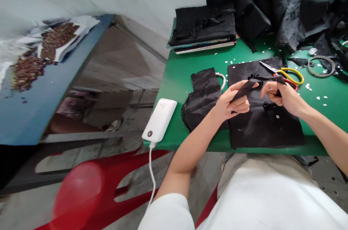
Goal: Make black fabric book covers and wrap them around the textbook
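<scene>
Both my hands hold a narrow black fabric strip (pixel 248 86) above a flat black cloth piece (pixel 266 128) on the green table (pixel 187 66). My left hand (pixel 235 101) pinches the strip's left end, fingers closed. My right hand (pixel 281 94) grips the strip's right end, fingers curled round it. Scissors with yellow and red handles (pixel 286 74) lie just beyond my right hand on the cloth.
A crumpled black fabric bundle (pixel 202 99) lies left of my hands. A white power bank (pixel 160 119) with a cable sits at the table's left corner. Stacked black cloth (pixel 203 28) and black plastic bags (pixel 299 5) fill the back. A tape roll (pixel 320 66), a red stool (pixel 89 190).
</scene>
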The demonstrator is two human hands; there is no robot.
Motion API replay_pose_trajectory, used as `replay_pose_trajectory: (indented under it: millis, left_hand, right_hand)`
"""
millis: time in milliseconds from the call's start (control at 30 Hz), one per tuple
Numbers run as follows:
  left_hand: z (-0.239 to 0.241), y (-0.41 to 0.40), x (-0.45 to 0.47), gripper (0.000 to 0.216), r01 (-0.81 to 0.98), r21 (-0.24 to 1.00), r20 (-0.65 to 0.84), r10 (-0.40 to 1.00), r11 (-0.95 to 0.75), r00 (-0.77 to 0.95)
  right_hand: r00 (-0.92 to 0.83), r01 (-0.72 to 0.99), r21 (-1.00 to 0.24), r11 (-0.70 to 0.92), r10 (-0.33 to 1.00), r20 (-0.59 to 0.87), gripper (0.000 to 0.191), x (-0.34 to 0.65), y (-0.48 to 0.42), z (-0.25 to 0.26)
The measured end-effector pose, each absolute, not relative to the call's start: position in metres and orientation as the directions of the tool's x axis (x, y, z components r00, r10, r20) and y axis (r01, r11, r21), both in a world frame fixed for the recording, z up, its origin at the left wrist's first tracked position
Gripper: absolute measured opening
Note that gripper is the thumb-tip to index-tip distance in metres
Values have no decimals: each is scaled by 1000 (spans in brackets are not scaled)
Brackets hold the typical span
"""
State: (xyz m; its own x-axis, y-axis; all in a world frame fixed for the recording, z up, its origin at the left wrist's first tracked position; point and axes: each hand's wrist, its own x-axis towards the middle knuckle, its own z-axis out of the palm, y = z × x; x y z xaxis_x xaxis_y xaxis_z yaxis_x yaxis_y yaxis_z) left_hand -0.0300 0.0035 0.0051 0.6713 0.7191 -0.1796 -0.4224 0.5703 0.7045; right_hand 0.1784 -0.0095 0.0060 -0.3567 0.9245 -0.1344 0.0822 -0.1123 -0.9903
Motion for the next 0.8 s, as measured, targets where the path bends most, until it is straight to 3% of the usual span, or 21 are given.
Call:
replay_pose_trajectory:
  millis: [100,267,333,467,600,800]
  left_hand:
    - [7,4,-31,23,-358,738,-150,657,572,739]
    - [11,1,-31,27,-115,743,-133,314,659,940]
    - [9,-1,-31,25,-76,735,-152,272,674,950]
    - [1,-1,-32,17,-242,699,-84,413,673,907]
    - [3,2,-33,32,-401,624,-247,657,670,713]
    - [18,0,-25,45,-585,615,-239,832,529,501]
  right_hand:
    - [-366,64,-995,-72,926,-91,73,179,-10,5]
    - [-336,49,-996,-80,937,-92,75,179,-11,4]
    - [-350,66,-994,-83,931,-101,75,179,-11,3]
    - [-415,93,-993,-77,903,-109,76,178,-11,4]
    - [-396,99,-994,-44,915,-80,67,175,-14,5]
    - [-257,349,-906,239,954,153,35,176,-19,-1]
